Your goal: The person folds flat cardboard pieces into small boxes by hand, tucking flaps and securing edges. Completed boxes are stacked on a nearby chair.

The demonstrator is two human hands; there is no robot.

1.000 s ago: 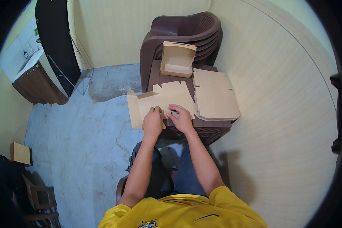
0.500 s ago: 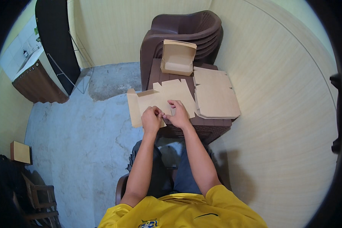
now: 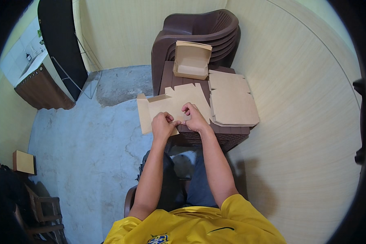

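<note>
And there, hooks the right hand (image 3: 196, 121) in a touch tighter, forefinger bent back above the cardboard sheet (image 3: 191, 94) after reaching flatter across a second ago. Sets the thumb down by the near edge, just beside the left hand (image 3: 162, 124), and leaves the sheet practically unmoved: on the front of the brown table (image 3: 168, 75), with the left panel (image 3: 144, 116) jutting past the side. Looks like close finger work along that near edge, then, with most of the sheet flat and little sign of progress elsewhere. Keeps the right grip loose, showing a gap between forefinger and thumb and nothing visibly pinched. Bends the left fingers inward, thumb out at the edge; cannot tell whether pinching cardboard or merely pressing. Has an open box (image 3: 192, 65) behind and a stack of flat sheets (image 3: 234, 99) to the right, both undisturbed. On to markings: shows a crest (image 3: 157, 239) with blurred lettering and a dark curved mark (image 3: 221, 229) across the yellow shirt (image 3: 191, 221), but no readable print on any cardboard.
</note>
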